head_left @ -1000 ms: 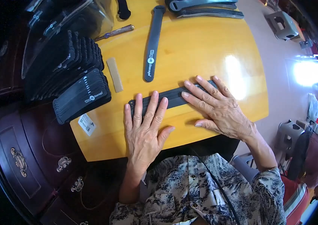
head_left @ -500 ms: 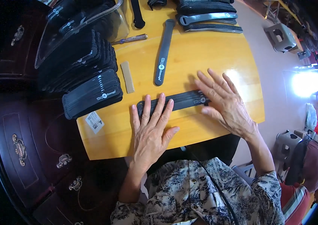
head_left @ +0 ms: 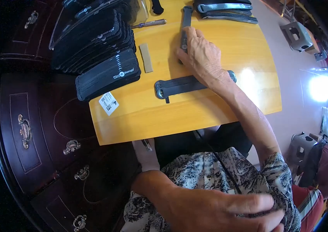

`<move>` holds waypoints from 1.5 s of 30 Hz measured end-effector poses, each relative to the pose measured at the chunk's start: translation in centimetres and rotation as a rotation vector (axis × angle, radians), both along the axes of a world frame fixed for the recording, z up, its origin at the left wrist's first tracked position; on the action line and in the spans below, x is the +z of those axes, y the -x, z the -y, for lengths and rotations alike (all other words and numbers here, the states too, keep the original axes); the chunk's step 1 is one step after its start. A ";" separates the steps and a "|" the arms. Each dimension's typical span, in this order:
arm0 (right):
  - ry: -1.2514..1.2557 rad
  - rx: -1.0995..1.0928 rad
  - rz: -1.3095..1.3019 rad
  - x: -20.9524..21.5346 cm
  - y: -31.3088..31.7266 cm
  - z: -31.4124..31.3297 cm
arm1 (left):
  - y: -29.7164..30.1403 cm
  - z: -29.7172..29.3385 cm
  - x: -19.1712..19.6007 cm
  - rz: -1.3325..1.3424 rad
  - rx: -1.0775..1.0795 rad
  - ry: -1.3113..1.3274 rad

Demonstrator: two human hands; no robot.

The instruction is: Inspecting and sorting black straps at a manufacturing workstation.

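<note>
My right hand (head_left: 202,54) reaches forward across the yellow wooden table (head_left: 210,116), its fingers curled over a long black strap (head_left: 186,23) that lies lengthwise near the far edge. Just behind my wrist lies a shorter black strap (head_left: 177,86), flat and crosswise. My left hand (head_left: 222,208) is drawn back off the table and rests flat on the patterned sleeve (head_left: 276,178) of my right arm, holding nothing.
A stack of black straps (head_left: 100,58) fills the table's left side, with a clear plastic bin (head_left: 135,9) behind it. A tan strip (head_left: 146,58), a metal tool (head_left: 148,24) and a white tag (head_left: 108,103) lie nearby. More straps (head_left: 226,9) sit at the far edge. A dark wooden cabinet (head_left: 36,127) stands left.
Both hands left the short strap they were pressing flat. My right hand moved forward onto the long strap; my left hand pulled back off the table onto my sleeve.
</note>
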State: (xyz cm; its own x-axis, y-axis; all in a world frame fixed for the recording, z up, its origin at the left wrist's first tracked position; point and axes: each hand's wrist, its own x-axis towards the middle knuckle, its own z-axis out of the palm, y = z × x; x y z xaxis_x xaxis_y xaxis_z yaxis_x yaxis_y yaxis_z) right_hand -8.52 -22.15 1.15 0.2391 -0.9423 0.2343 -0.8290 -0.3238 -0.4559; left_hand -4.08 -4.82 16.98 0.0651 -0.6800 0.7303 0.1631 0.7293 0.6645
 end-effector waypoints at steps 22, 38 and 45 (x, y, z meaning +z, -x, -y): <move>-0.639 -0.046 0.912 4.8 16.7 -17.4 | -1.0 2.7 -11.5 -0.038 -0.469 -1.008; -0.676 -0.345 1.238 1.6 18.0 -22.0 | 6.3 2.9 -14.0 0.255 -0.634 -1.181; -0.591 -0.409 1.255 2.0 18.4 -22.4 | 6.6 2.4 -13.9 0.197 -0.747 -1.279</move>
